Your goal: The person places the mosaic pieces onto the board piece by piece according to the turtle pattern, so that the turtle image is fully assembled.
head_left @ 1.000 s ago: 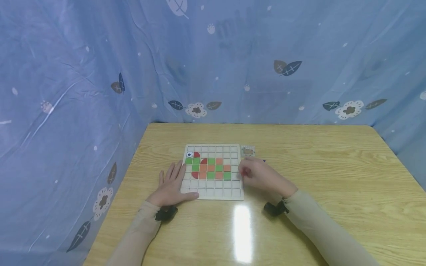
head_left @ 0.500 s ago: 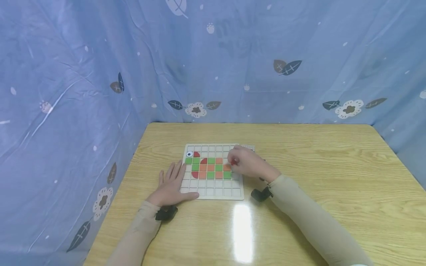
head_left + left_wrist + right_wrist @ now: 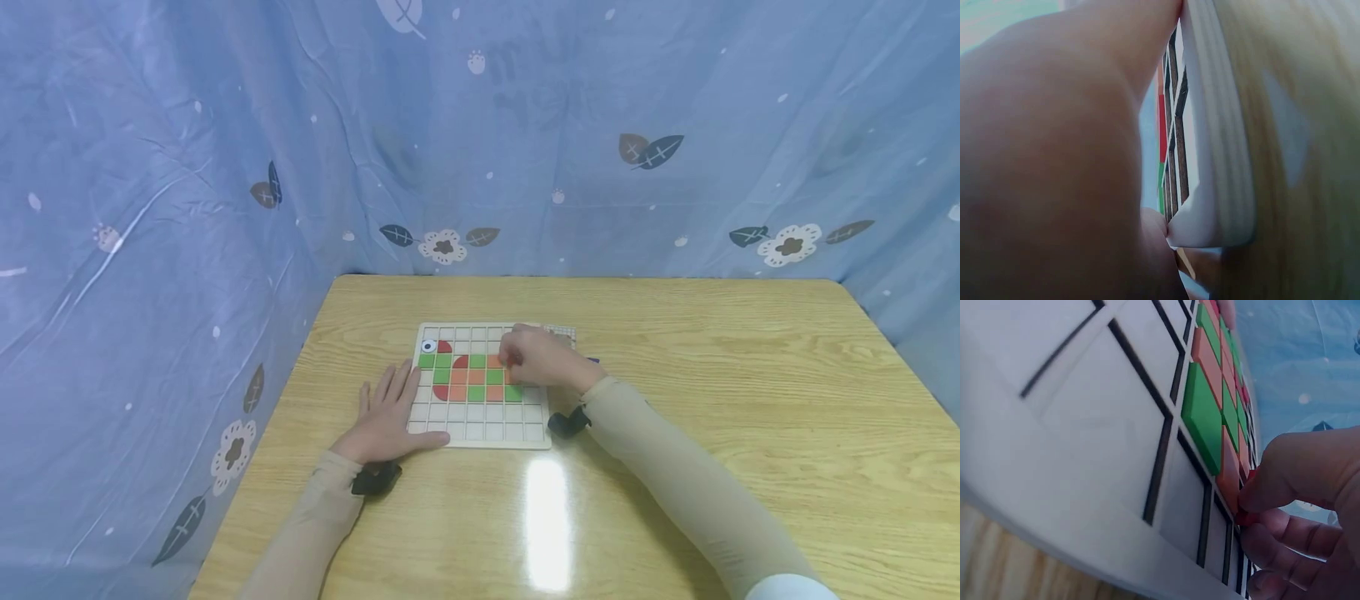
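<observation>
A white grid board (image 3: 480,432) lies on the table, with green, orange and red tiles set in its cells. A white tile with an eye (image 3: 428,346) sits near its top left corner. My left hand (image 3: 382,425) rests with fingers spread straight along the board's left edge, the thumb over the front edge. My right hand (image 3: 542,357) is over the right part of the tiles and pinches a small red tile (image 3: 1247,517) between thumb and fingers. The red tile is beside an orange tile (image 3: 1229,470) at the grid. A green tile (image 3: 1202,419) lies nearer the camera.
Behind the right hand, a small printed card (image 3: 564,333) lies at the board's upper right edge. A small dark blue thing (image 3: 594,361) shows partly past the right wrist. A blue patterned curtain (image 3: 555,150) hangs behind the wooden table (image 3: 720,375).
My right hand has moved left from beside the board's right edge to over the tiles, carrying the red tile. My left hand has stayed in place.
</observation>
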`<state>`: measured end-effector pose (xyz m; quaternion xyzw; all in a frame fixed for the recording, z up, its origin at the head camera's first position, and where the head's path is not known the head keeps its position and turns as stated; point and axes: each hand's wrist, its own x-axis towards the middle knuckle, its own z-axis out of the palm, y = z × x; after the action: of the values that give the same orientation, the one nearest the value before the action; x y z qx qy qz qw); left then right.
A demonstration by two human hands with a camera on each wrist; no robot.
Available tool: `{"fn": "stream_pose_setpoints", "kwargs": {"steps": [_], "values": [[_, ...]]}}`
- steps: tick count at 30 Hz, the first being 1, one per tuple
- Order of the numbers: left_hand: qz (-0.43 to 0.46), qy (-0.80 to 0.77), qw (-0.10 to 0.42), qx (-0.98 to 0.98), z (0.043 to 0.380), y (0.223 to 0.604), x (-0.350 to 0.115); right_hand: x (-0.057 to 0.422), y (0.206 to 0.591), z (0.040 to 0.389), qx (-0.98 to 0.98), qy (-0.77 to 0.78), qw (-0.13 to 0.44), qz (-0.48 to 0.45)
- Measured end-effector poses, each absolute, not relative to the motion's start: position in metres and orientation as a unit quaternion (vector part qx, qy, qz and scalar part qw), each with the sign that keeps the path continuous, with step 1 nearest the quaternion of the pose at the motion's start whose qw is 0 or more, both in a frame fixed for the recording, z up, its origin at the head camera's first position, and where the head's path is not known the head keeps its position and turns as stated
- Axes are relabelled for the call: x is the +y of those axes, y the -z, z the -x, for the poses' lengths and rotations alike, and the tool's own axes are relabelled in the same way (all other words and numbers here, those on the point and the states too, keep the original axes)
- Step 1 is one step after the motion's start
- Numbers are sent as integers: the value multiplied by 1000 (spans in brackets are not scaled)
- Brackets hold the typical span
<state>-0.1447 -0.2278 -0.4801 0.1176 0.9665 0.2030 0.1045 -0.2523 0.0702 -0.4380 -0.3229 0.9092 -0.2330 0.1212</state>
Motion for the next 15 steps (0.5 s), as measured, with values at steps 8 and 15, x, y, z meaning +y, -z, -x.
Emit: {"fn": "stream_pose_setpoints", "kwargs": {"steps": [8,15], "values": [[-118,-205,109,966,145,482,-228,68,437,254,905,242,135,324],[-119,-205,101,966,147,487,-230,67,435,254,909,236,125,320]]}}
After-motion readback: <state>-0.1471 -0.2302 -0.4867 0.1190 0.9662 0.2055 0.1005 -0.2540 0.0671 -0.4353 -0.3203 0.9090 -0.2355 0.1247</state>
